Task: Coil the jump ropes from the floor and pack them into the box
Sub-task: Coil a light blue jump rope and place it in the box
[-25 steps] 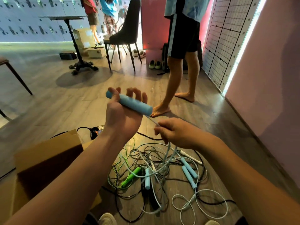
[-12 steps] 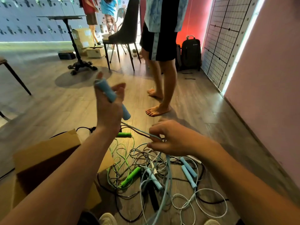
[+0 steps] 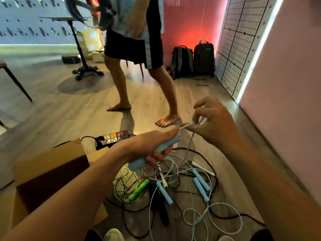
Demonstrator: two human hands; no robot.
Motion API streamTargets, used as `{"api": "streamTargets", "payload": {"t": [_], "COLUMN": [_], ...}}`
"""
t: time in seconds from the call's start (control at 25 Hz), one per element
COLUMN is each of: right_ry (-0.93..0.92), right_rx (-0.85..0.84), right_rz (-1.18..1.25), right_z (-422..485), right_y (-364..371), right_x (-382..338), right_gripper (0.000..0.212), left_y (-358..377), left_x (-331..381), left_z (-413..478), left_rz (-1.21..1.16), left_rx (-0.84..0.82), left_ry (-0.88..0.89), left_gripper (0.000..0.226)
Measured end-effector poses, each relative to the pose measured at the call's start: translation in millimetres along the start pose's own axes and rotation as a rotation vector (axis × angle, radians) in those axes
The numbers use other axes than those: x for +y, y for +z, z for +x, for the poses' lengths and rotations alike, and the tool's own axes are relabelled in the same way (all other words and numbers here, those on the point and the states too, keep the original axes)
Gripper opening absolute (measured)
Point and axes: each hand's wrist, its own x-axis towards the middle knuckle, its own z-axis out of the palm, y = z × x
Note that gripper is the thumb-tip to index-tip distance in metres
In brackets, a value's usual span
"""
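Observation:
My left hand (image 3: 151, 145) grips a light blue jump rope handle (image 3: 139, 163) above the pile, thumb along its top. Its pale blue cord (image 3: 188, 126) runs from the handle's tip to my right hand (image 3: 210, 124), which pinches it between thumb and fingers; the cord then drops to the floor. A tangle of jump ropes (image 3: 173, 188) lies below, with a green handle (image 3: 139, 189), several light blue handles (image 3: 201, 186), a white handle (image 3: 203, 168) and black cords. An open cardboard box (image 3: 46, 173) stands on the floor at the left.
A barefoot person (image 3: 139, 54) in black shorts stands right behind the pile. A power strip (image 3: 112, 138) lies by the box. Two backpacks (image 3: 192, 60) lean at the red wall. A pedestal table (image 3: 78, 49) stands farther back left; a pink wall runs along the right.
My left hand has come down and turned the handle so it points to the right. My right hand has risen and moved right along the cord. The standing person stepped closer.

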Motion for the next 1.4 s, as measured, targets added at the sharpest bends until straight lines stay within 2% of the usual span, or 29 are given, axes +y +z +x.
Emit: {"api": "streamTargets", "payload": {"t": [0.08,0.16,0.24,0.32,0.44,0.52,0.68,0.8,0.92,0.96,1.0,1.08,1.16,1.24,1.32,1.36,1.4], "right_ry": [0.016,0.008,0.026,0.074,0.131,0.145,0.21,0.298,0.573,0.682,0.788,0.967,1.058,1.01,0.773,0.607,0.454], "right_rx": [-0.063,-0.166,-0.278,-0.396,-0.647,-0.734,-0.644,-0.539,-0.278,-0.24,-0.275,-0.47,-0.587,-0.667,-0.733,-0.68,-0.602], "right_rz": [0.038,0.042,0.036,0.168,0.268,0.277,0.338,0.406,0.439,0.388,0.304,0.139,0.063,-0.055,-0.183,-0.109,0.083], "right_z": [-0.8,-2.6,-1.8,-2.2,-6.4,-7.8,-4.4,-6.2,-4.6,-4.5,-7.1,-17.6,-27.6,-28.0,-20.8,-16.4,-13.5], "right_y": [4.3,7.9,6.7,0.8,-2.8,-3.0,-6.1,-5.9,-8.2,-8.8,-9.6,-8.8,-9.3,-8.7,-3.8,2.5,7.8], "right_x": [2.6,4.9,12.2,15.6,3.9,-8.6,-21.3,-21.7,2.4,14.7,26.0,44.5,58.4,62.0,49.4,37.9,21.9], "right_gripper": [0.03,0.023,0.022,0.024,0.021,0.026,0.036,0.038,0.035,0.033,0.032,0.031,0.028,0.026,0.017,0.015,0.024], "left_y": [0.9,-7.5,-24.5,-36.8,-38.6,-40.4,-46.3,-53.4,-70.5,-75.0,-77.0,-73.4,-63.9,-55.6,-47.8,-44.4,-40.8], "left_x": [2.7,7.0,9.3,9.0,8.2,10.3,11.6,8.2,-0.9,-4.4,-7.2,-8.0,-3.8,-1.4,-0.5,0.1,0.7], "left_z": [1.9,2.5,-2.7,-7.5,-2.9,2.9,7.2,2.9,-10.4,-14.5,-18.0,-22.4,-26.0,-26.0,-23.0,-20.6,-18.0], "left_rz": [-0.395,-0.765,-1.079,-1.296,-1.382,-1.339,-1.274,-1.239,-1.312,-1.334,-1.331,-1.257,-1.142,-1.032,-0.96,-0.932,-0.908], "left_rx": [-0.197,-0.328,-0.321,-0.131,0.375,0.614,0.745,0.762,0.686,0.649,0.612,0.474,0.306,0.138,-0.073,-0.168,-0.251], "left_ry": [0.128,0.369,0.615,0.766,0.84,0.842,0.789,0.856,0.946,0.938,0.9,0.782,0.645,0.51,0.394,0.347,0.308], "left_gripper": [0.063,0.061,0.054,0.043,0.031,0.029,0.032,0.03,0.027,0.028,0.032,0.043,0.052,0.054,0.052,0.051,0.051]}}
